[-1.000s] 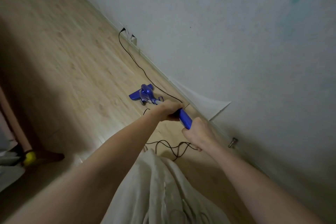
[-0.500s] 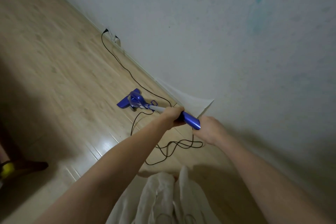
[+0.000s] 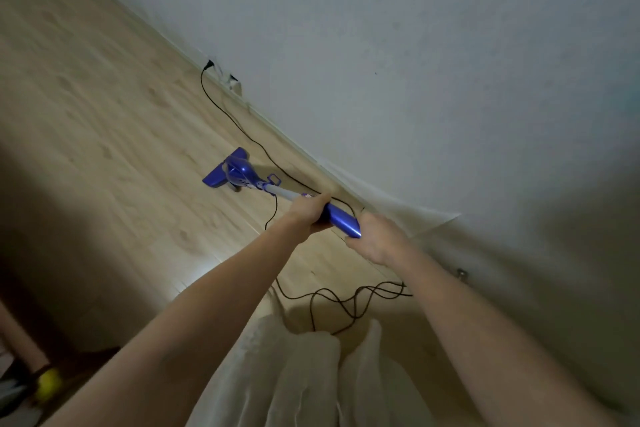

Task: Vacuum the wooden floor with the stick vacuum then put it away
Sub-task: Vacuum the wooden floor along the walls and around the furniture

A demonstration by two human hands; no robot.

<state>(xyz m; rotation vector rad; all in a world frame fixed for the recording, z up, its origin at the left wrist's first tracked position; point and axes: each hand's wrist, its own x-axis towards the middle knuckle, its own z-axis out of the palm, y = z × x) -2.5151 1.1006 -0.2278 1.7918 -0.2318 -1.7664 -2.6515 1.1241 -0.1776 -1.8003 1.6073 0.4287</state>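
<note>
The blue stick vacuum lies low over the wooden floor [image 3: 104, 114], its floor head [image 3: 225, 177] close to the wall. My left hand [image 3: 308, 213] grips the blue handle [image 3: 341, 220] where it meets the grey tube. Just past the handle's end, my right hand [image 3: 375, 239] has its fingers curled, and the black power cord [image 3: 221, 107] runs into it. From there the cord drops in loose loops [image 3: 346, 298] on the floor in front of my legs. Its far end is plugged into a wall socket [image 3: 209, 64].
The white wall [image 3: 415, 62] runs diagonally along the right, with a loose flap of wall covering [image 3: 415, 215] by my hands and a small metal door stop [image 3: 461, 274] at floor level. A yellow object [image 3: 48, 386] and dark furniture sit at the lower left. My pale trousers [image 3: 294, 374] fill the bottom.
The vacuum head has slid forward along the wall towards the socket. Both hands stay on the handle and cord, and the cord loops now lie nearer my legs.
</note>
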